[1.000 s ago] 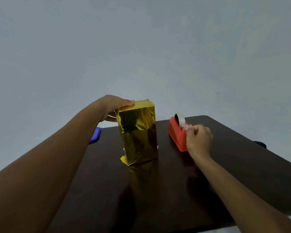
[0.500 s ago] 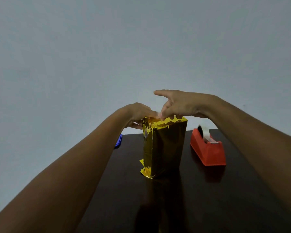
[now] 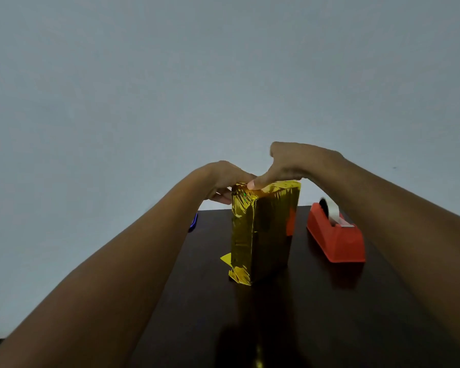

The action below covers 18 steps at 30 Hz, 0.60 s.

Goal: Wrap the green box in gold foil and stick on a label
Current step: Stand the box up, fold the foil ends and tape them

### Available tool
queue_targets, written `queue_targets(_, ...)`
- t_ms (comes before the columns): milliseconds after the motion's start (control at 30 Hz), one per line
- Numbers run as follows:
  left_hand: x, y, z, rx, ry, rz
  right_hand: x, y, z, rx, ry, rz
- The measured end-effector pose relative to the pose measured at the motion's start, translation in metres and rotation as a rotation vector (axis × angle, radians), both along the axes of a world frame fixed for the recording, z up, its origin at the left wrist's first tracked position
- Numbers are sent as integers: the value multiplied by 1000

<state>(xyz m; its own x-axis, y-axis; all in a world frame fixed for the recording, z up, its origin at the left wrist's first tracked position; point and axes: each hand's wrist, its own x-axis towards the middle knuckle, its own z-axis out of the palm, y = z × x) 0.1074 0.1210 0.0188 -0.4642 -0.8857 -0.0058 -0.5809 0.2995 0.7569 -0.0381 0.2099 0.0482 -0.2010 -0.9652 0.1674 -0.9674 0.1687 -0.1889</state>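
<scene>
Box: green box [image 3: 263, 229] upright on dark surface [image 3: 329, 314], sides covered in gold foil [image 3: 243, 227].
Left hand [image 3: 223, 179]: fingers curled on top-left foil edge.
Right hand [image 3: 290, 166]: thumb flat on top fold.
Left: bottom flap loose; label not seen. Tape dispenser [image 3: 335, 235] beside.

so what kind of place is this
Probably a plain room at home or in an office, used as a wrapping spot: a dark wooden table set against a bare pale wall, holding a foil-wrapped box and a red tape dispenser.
</scene>
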Motion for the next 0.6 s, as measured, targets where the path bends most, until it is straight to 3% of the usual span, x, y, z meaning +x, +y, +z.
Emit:
queue_targets(100,9,0,-5,54,-4,31,-11,-1,-15,-55,-56,-134)
queue_targets(233,11,6,-12,163,91,2,-19,7,-30,107,-602,-112)
queue_targets(300,10,8,-12,196,119,0,-17,8,-33,135,-784,-73)
queue_targets(500,4,7,-16,429,382,-36,-16,-3,-44,-173,-913,-94)
queue_targets(600,4,2,-24,274,360,26,-24,-7,-54,-230,-1007,-75)
